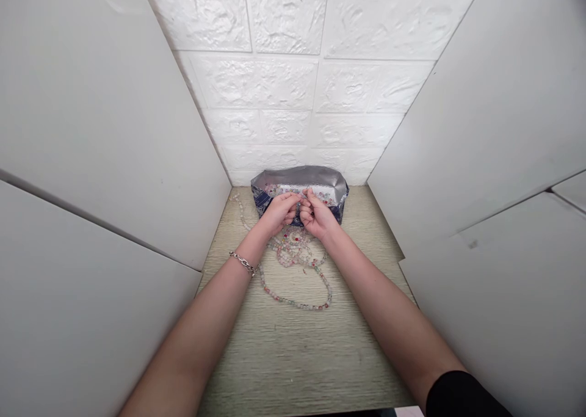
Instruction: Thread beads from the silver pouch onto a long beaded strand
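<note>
We stretch both arms forward and down from the near edge of the table (pixel 293 356), the forearms angling in until the hands meet at the middle, just in front of a foil bag (pixel 297 179). Our left hand (pixel 279 214) comes in from the left, wrist slightly bent, with a chain bracelet (pixel 243 262) on that wrist. Our right hand (pixel 318 215) mirrors it from the right, and a black sleeve (pixel 458 398) shows near the bottom of the view.

The grip of each hand is closed: fingertips pressed together, the two pinches nearly touching, on what looks like a bead strand (pixel 297 304), though the fingers hide the exact spot.

The strand lies on the table beneath and nearer us than the hands, heaped under the wrists and running out in a long loop toward us, with another length trailing off to the far left beside the bag. The bag sits at the far edge against a white tile wall (pixel 284 81), its silver top crumpled and its blue printed front facing us. Pale panels (pixel 91 130) close off the left side, and matching panels (pixel 480 130) close off the right.
</note>
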Action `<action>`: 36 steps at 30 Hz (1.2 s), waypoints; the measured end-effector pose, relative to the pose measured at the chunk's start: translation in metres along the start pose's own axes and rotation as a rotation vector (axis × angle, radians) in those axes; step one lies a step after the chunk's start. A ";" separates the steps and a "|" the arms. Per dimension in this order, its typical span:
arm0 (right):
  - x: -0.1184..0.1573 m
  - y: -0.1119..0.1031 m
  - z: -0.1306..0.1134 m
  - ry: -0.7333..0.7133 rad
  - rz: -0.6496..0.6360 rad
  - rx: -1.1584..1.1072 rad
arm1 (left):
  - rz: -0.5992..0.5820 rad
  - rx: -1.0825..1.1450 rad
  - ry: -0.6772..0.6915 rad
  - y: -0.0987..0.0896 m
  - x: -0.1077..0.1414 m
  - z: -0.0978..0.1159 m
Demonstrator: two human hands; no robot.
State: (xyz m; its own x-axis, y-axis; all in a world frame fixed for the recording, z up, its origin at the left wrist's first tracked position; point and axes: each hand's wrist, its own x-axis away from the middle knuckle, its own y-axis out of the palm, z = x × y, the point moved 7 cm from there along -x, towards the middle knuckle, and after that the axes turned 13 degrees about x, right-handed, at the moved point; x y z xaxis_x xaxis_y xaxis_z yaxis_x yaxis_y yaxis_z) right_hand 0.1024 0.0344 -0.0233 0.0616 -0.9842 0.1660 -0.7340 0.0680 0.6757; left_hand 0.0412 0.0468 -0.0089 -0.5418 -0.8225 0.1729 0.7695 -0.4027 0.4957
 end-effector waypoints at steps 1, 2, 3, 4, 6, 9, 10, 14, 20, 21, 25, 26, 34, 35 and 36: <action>0.000 0.000 0.000 -0.002 -0.003 0.002 | 0.002 0.004 -0.001 0.000 0.000 0.000; 0.000 0.000 0.000 -0.003 -0.006 0.003 | 0.003 0.008 -0.001 0.000 0.000 0.000; 0.000 0.000 0.001 -0.004 -0.009 0.002 | 0.004 0.010 -0.001 0.000 0.000 0.000; 0.000 0.000 0.001 -0.004 -0.011 -0.001 | 0.004 0.011 0.000 0.000 0.000 0.000; -0.001 0.000 0.001 -0.006 -0.013 -0.005 | 0.002 0.013 0.000 0.000 0.000 0.000; -0.002 -0.001 0.002 -0.008 -0.014 0.013 | -0.004 0.022 0.002 0.000 0.000 0.000; -0.002 -0.001 0.002 -0.011 -0.013 0.027 | -0.008 0.028 0.002 0.000 0.000 0.000; -0.002 -0.001 0.002 -0.019 -0.010 0.067 | -0.016 0.064 0.004 -0.001 -0.002 -0.001; -0.002 -0.001 0.001 -0.054 0.030 0.124 | 0.002 0.068 0.001 -0.004 -0.003 -0.002; -0.002 -0.001 0.000 -0.065 0.048 0.139 | 0.005 0.066 0.001 -0.005 -0.003 -0.002; 0.000 -0.003 -0.012 -0.150 0.121 0.264 | 0.013 0.071 0.000 -0.006 -0.003 -0.001; 0.000 -0.003 -0.015 -0.173 0.132 0.314 | 0.016 0.076 0.002 -0.006 -0.004 -0.001; 0.000 -0.006 -0.025 -0.239 0.187 0.575 | 0.038 0.110 -0.003 -0.009 -0.007 -0.003; 0.000 -0.006 -0.025 -0.237 0.186 0.579 | 0.033 0.113 -0.005 -0.009 -0.007 -0.003; -0.001 -0.006 -0.024 -0.234 0.186 0.579 | 0.027 0.115 -0.008 -0.009 -0.007 -0.004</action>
State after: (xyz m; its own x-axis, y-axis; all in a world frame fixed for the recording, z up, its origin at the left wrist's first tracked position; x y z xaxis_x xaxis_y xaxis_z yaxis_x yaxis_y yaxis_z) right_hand 0.1234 0.0384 -0.0103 -0.2022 -0.9786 0.0382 -0.9681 0.2056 0.1435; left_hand 0.0395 0.0545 -0.0175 -0.5245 -0.8290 0.1941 0.7401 -0.3312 0.5853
